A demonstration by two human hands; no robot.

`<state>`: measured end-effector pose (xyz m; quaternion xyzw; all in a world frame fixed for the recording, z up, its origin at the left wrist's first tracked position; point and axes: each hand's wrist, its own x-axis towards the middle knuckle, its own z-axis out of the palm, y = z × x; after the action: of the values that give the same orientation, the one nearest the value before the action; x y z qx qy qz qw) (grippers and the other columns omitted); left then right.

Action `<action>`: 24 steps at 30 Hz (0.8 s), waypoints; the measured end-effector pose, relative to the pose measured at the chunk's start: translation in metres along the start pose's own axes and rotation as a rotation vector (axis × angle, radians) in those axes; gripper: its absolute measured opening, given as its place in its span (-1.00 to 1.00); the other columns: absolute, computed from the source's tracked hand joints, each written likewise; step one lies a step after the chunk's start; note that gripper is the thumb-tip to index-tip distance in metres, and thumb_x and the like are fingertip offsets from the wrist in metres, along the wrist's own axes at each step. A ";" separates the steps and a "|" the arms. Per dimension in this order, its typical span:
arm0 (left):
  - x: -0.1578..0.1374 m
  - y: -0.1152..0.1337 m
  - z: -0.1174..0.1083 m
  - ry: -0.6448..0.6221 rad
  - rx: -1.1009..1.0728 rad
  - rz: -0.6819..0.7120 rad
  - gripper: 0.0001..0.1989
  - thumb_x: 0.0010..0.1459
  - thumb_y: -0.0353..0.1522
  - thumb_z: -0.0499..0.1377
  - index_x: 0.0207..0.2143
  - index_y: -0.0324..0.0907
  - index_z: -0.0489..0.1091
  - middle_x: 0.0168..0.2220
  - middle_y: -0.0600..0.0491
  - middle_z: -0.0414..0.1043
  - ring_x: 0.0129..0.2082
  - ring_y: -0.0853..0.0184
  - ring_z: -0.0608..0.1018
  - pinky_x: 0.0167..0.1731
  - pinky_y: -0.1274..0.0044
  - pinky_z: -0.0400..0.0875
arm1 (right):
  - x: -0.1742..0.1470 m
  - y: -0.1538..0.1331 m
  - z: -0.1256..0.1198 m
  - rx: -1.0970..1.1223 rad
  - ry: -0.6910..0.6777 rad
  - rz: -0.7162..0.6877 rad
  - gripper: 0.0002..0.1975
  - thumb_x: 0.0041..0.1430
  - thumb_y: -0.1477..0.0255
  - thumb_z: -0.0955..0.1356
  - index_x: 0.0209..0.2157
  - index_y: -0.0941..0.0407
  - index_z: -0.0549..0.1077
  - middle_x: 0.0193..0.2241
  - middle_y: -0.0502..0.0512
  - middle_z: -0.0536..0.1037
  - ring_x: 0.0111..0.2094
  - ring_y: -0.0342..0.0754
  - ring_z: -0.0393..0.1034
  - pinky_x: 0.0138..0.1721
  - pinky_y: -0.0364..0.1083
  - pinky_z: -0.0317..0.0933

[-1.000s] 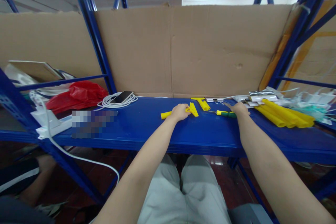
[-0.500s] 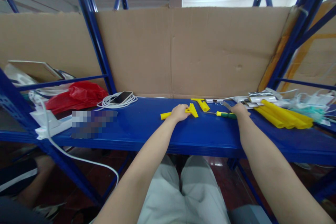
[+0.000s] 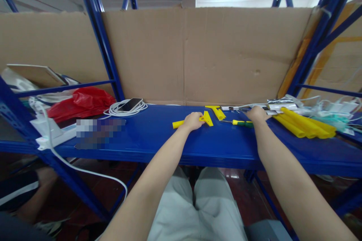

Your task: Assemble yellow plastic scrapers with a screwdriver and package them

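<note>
My left hand [image 3: 193, 121] is closed around a yellow plastic scraper [image 3: 208, 119], its T-shaped head showing to the right of the fingers and its handle to the left. A second yellow scraper part [image 3: 217, 113] lies just behind it on the blue shelf. My right hand [image 3: 256, 114] is curled low over the shelf, beside silver metal strips [image 3: 278, 106]. What its fingers hold, if anything, is hidden. In front of this hand lies a screwdriver [image 3: 242, 123] with a green and yellow handle, its shaft pointing left.
Yellow tubes [image 3: 307, 123] lie on the right, near tangled white cables and plastic bags [image 3: 333, 115]. On the left are a phone [image 3: 130, 104] on a coiled white cable, a red bag [image 3: 85, 101] and a white power strip [image 3: 60, 139]. Cardboard [image 3: 147, 56] closes the back.
My right hand has shifted slightly back toward the metal strips. The grey flat piece sticking out from its fingers no longer shows. My left hand stays on the scraper.
</note>
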<state>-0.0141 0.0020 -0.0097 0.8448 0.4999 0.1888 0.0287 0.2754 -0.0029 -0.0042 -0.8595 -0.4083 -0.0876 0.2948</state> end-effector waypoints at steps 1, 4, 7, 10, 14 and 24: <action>0.000 0.000 0.000 0.002 -0.001 0.000 -0.66 0.09 -0.27 0.18 -0.05 -0.09 0.43 -0.02 0.02 0.46 -0.03 0.25 0.47 -0.12 0.54 0.33 | 0.000 -0.002 -0.001 -0.014 0.005 0.024 -0.68 0.01 0.39 0.37 -0.19 0.26 0.47 -0.16 0.46 0.48 -0.03 0.27 0.33 -0.04 0.25 0.09; 0.000 0.000 0.000 0.010 -0.006 -0.006 -0.66 0.09 -0.26 0.18 -0.05 -0.08 0.42 -0.02 0.02 0.46 -0.03 0.24 0.48 -0.12 0.52 0.33 | -0.006 -0.012 -0.009 -0.012 0.040 0.018 -0.75 0.07 0.50 0.28 -0.20 0.23 0.47 -0.19 0.39 0.50 -0.07 0.20 0.35 -0.05 0.20 0.09; 0.000 -0.001 0.000 0.010 -0.011 -0.001 -0.65 0.09 -0.26 0.17 -0.05 -0.09 0.42 -0.02 0.01 0.46 -0.04 0.23 0.48 -0.12 0.51 0.34 | -0.014 -0.023 -0.016 0.057 0.094 -0.087 -0.79 0.08 0.51 0.25 -0.26 0.19 0.47 -0.25 0.32 0.51 -0.13 0.17 0.36 -0.08 0.18 0.09; 0.000 -0.001 0.000 0.006 -0.012 0.010 -0.67 0.09 -0.26 0.17 -0.06 -0.08 0.43 -0.02 0.02 0.46 -0.03 0.24 0.48 -0.11 0.52 0.33 | -0.022 -0.034 -0.019 0.145 0.141 -0.206 -0.84 0.08 0.49 0.25 -0.33 0.16 0.45 -0.29 0.27 0.50 -0.17 0.14 0.35 -0.13 0.13 0.11; 0.000 -0.001 0.000 0.002 -0.015 0.003 -0.67 0.10 -0.26 0.17 -0.05 -0.07 0.42 -0.02 0.02 0.46 -0.01 0.23 0.47 -0.10 0.52 0.34 | -0.033 -0.052 -0.019 0.290 0.139 -0.381 -0.90 0.07 0.45 0.26 -0.39 0.13 0.40 -0.34 0.20 0.50 -0.24 0.08 0.36 -0.19 0.05 0.15; -0.004 0.001 -0.002 0.026 -0.020 0.008 -0.47 0.09 -0.29 0.19 0.14 -0.05 0.24 -0.02 -0.01 0.45 0.00 0.21 0.46 -0.06 0.48 0.33 | -0.076 -0.088 -0.001 0.465 -0.354 -0.848 -0.92 -0.03 0.50 0.31 -0.56 0.12 0.32 -0.55 0.01 0.44 -0.49 -0.12 0.30 -0.39 -0.14 0.17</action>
<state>-0.0152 -0.0021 -0.0087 0.8440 0.4950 0.2046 0.0298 0.1594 -0.0097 0.0050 -0.5316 -0.7734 0.0407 0.3430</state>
